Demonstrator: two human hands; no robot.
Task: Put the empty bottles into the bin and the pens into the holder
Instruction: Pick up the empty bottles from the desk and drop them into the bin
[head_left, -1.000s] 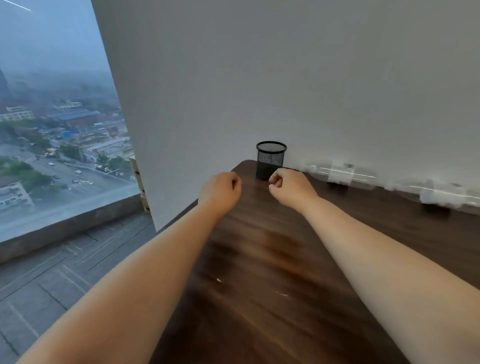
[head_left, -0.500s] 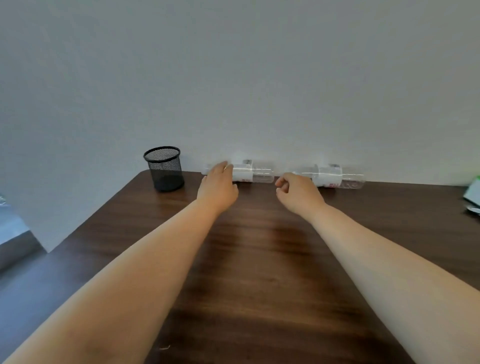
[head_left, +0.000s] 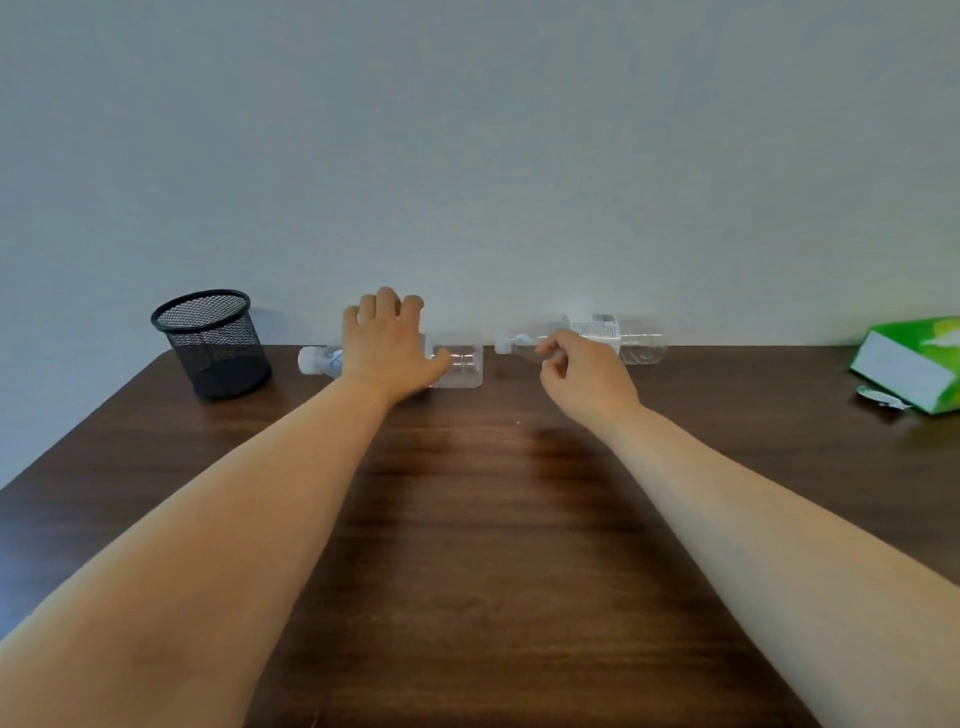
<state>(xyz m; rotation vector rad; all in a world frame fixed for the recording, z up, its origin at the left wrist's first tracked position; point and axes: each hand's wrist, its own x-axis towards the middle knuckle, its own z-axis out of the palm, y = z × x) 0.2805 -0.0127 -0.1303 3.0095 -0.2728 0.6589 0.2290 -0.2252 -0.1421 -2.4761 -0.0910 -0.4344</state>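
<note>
Two clear empty bottles lie along the wall at the back of the dark wooden table (head_left: 467, 519). My left hand (head_left: 387, 345) reaches over the left bottle (head_left: 460, 364), fingers curled across its top and thumb on its near side. Its white cap points left toward the black mesh pen holder (head_left: 213, 348). My right hand (head_left: 582, 376) pinches the right bottle (head_left: 631, 340) at its neck, just behind the white cap. That bottle looks blurred and slightly raised. I see no pens and no bin.
A green and white box (head_left: 914, 364) lies at the table's far right edge, with a small silvery object (head_left: 880, 397) in front of it. A plain grey wall stands directly behind the table.
My view swung right from the window to the table. Both hands moved forward from closed fists to the bottles: the left now covers the left bottle, the right has taken the right bottle's neck.
</note>
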